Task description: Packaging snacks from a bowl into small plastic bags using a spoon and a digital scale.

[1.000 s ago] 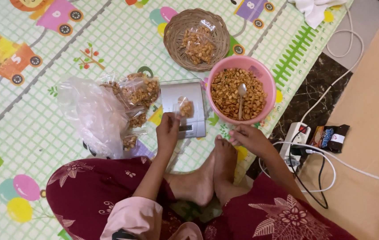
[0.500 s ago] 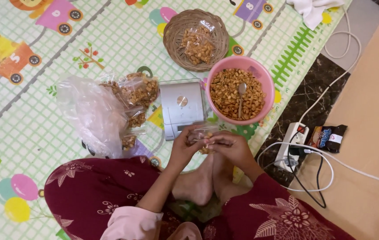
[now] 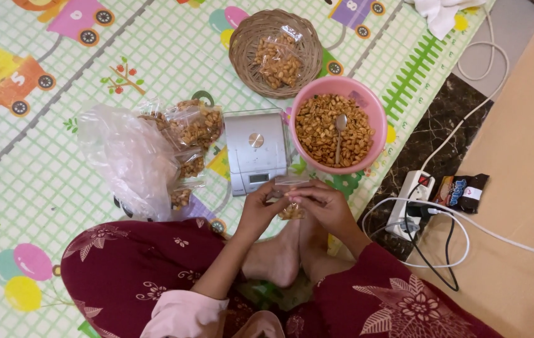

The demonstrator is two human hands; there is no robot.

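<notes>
Place: on a patterned play mat [image 3: 48, 181], just above two bare feet [image 3: 292, 250], sitting cross-legged in dark red floral cloth.
Left hand [image 3: 255, 211]: curling inward, fingertips pinching the left side of a small clear bag of peanuts [image 3: 290, 199].
Right hand [image 3: 323, 206]: curling over the bag's right side, fingertips pinching near its upper edge, almost touching the left hand.
Bag: hanging between both hands, just below the scale [image 3: 257, 152]; long axis running roughly up and down, open end pointing toward the scale, filled end sagging toward the feet. Partly hidden by fingers, so exact tilt hard to tell.
Scale: silver, lying flat beside the hands, nothing resting on it.
Pink bowl [image 3: 367, 106]: sitting right of the scale, holding peanuts, with a spoon [image 3: 339, 134] lying in them, handle pointing toward the hands.
Basket [image 3: 242, 53]: standing beyond the scale, holding filled bags.
Left side: filled bags [image 3: 195, 134] lying against a crumpled clear plastic sack [image 3: 126, 159].
Right side: power strip [image 3: 411, 197] with cords, lying on dark floor.
</notes>
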